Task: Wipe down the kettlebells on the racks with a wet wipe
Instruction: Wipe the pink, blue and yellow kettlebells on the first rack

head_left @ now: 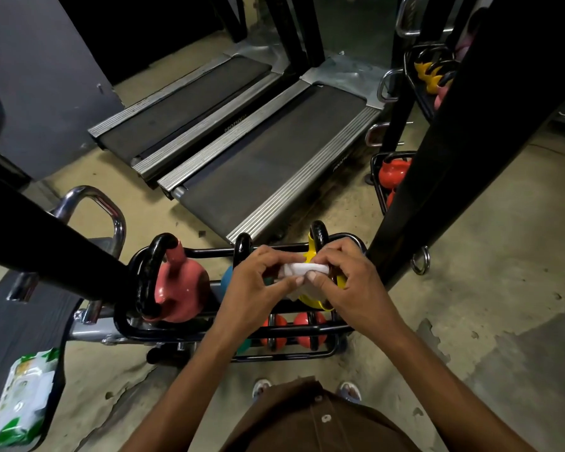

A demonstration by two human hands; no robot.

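My left hand [255,285] and my right hand [346,278] both pinch a folded white wet wipe [299,270] above the black kettlebell rack [209,334]. On the top shelf stand a pink kettlebell [180,288] with a black handle, a teal kettlebell [226,278] mostly hidden behind my left hand, and a yellow kettlebell [313,300] under my right hand. Red kettlebells [304,324] sit on the lower shelf.
A green and white pack of wet wipes [20,396] lies on a dark bench at the lower left. Two treadmills [261,148] stand behind the rack. A second rack [395,171] with red and yellow kettlebells stands at the right, behind a black post [463,141].
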